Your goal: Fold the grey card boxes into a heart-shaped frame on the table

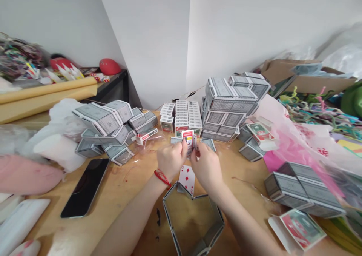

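My left hand (170,159) and my right hand (206,165) meet at the table's middle, both closed on a small stack of playing cards (189,139) held upright between them. A red band circles my left wrist. A diamond card (187,178) lies face up just under my hands. In front of it stands a heart-shaped frame of folded cards (193,222), open in the middle. Small card blocks (181,117) stand in rows right behind my hands.
Heaps of grey patterned card blocks lie at the left (109,129), at the back right (232,105) and at the right (302,190). A black phone (86,186) lies at the left. A pink plastic bag (285,142) and a card box (302,229) are at the right.
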Tool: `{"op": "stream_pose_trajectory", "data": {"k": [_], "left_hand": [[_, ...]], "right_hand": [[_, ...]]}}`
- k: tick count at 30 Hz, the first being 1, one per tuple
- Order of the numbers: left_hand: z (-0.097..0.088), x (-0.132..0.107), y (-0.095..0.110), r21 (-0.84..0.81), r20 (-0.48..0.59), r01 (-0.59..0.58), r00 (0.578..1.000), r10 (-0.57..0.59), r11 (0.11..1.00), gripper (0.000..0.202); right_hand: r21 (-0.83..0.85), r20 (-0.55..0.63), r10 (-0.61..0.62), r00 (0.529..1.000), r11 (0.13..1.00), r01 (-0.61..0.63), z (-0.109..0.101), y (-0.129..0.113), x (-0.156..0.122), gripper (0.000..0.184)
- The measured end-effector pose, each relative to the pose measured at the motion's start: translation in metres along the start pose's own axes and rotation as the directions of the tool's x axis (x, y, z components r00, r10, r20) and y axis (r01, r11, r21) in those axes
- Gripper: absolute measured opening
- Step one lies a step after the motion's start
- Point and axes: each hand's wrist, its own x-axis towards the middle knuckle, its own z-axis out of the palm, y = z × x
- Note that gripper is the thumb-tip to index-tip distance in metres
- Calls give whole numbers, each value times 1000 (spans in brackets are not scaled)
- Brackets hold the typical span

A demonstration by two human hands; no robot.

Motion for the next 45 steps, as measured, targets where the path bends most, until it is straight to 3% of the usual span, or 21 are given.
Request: {"op": "stream_pose_trajectory", "data": {"k": [3,6,9,12,17,24,30,34,37,39,42,43,45], "left_hand": [[-3,3,-3,8,-18,5,1000,-5,1000,45],[-8,7,-5,-81,-12,101,995,-102,992,45],[-11,10,-6,-186,-5,155,987,-159,970,45],[-13,10,-3,-265,-2,174,983,-181,948,46],[-11,8,1,-323,8,213,975,-223,922,45],[-6,5,0,-335,13,215,975,-223,917,45],[-6,5,2,-381,22,205,977,-213,902,45],[-5,5,-1,-278,-45,112,991,-129,954,45],[-3,5,-8,-143,-71,-14,997,4,990,42],[-3,6,-12,-114,-23,-37,999,34,993,38],[-6,9,-14,-274,75,62,996,-43,960,18],[-7,11,-13,-364,103,107,992,-74,925,21],[-9,12,-8,-533,177,201,976,-124,822,55]], "right_hand": [[342,182,26,983,936,-88,-5,4,6,20],[722,435,42,900,580,-376,-16,10,15,24],[806,533,-13,846,311,-503,-20,13,19,28],[813,567,-67,821,202,-546,-14,11,16,27],[828,553,-66,830,147,-540,-3,5,11,27],[869,482,-58,874,165,-467,-2,4,11,26],[870,441,-28,897,260,-420,-4,4,10,24],[871,396,-30,918,328,-365,-4,1,8,23],[847,351,13,936,423,-324,1,2,8,21],[803,321,41,946,518,-295,4,8,9,18],[642,234,61,970,740,-201,7,18,12,15],[578,208,54,977,799,-167,7,21,12,16],[463,175,24,984,880,-104,5,23,12,18]]}}
